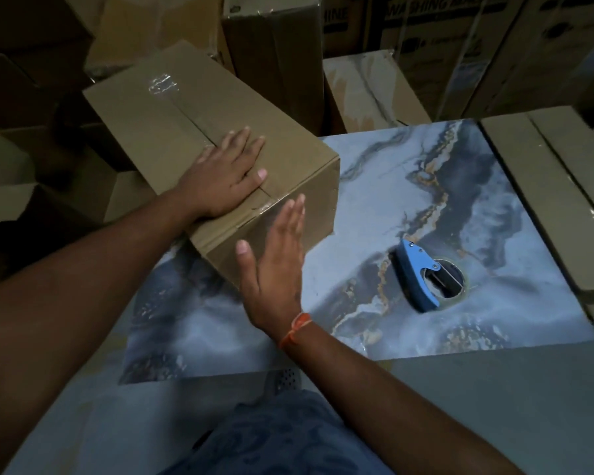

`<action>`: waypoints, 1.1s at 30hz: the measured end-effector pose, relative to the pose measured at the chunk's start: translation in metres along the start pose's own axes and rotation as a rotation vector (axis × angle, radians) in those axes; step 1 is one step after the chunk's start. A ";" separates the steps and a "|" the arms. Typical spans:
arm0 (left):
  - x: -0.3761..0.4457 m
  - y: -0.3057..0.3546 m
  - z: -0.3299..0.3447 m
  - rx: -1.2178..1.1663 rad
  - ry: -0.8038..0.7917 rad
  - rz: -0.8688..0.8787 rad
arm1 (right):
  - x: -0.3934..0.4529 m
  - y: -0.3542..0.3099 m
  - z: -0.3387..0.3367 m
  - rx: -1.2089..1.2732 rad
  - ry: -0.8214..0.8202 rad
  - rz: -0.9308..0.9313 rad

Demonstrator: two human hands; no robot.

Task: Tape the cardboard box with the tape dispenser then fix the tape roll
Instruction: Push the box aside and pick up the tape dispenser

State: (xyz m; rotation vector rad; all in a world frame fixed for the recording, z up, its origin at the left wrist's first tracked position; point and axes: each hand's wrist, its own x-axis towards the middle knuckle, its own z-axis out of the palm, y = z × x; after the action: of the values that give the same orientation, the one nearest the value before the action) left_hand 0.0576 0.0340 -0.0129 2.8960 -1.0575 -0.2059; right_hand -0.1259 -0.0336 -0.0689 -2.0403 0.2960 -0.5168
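A brown cardboard box (172,111) lies at an angle on the left of the marble-patterned table (460,186), with clear tape along its top seam. My left hand (225,178) rests flat on the box's top near its close end, fingers spread. My right hand (276,262) is open with straight fingers against the box's near end face, an orange thread on its wrist. The blue tape dispenser (417,275) with its tape roll (451,279) lies on the table to the right, apart from both hands.
Large cardboard cartons (271,56) stand stacked behind the table. A long flat carton (546,193) borders the table's right edge. Open boxes (11,186) sit in the dark at the left. My blue-clad lap (275,437) is at the bottom.
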 end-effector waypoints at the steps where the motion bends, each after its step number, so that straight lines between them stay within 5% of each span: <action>1: 0.001 -0.002 0.001 -0.005 0.004 0.001 | 0.000 -0.001 0.011 0.020 0.008 0.015; 8: 0.002 -0.007 0.005 0.001 0.018 0.020 | -0.001 0.032 0.060 0.088 0.065 0.125; 16: -0.011 0.022 0.004 -0.092 0.013 -0.097 | -0.013 0.079 0.033 0.022 -0.292 0.398; 23: -0.059 0.086 0.002 -0.148 -0.032 -0.141 | -0.030 0.132 -0.106 -0.626 0.108 0.165; 26: -0.079 0.129 0.018 -0.391 0.317 0.038 | -0.037 0.167 -0.157 -0.923 0.028 0.261; 28: -0.078 0.166 0.043 -0.607 0.408 0.092 | -0.039 0.194 -0.179 -0.979 -0.075 0.257; 33: -0.037 0.247 0.126 -1.285 -0.089 -0.204 | -0.022 0.247 -0.211 -0.726 -0.212 0.221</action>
State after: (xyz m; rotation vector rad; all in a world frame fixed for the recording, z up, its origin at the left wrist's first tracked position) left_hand -0.1457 -0.1310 -0.1101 1.7882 -0.3402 -0.7037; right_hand -0.2452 -0.3083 -0.1962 -2.6876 0.6400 -0.0397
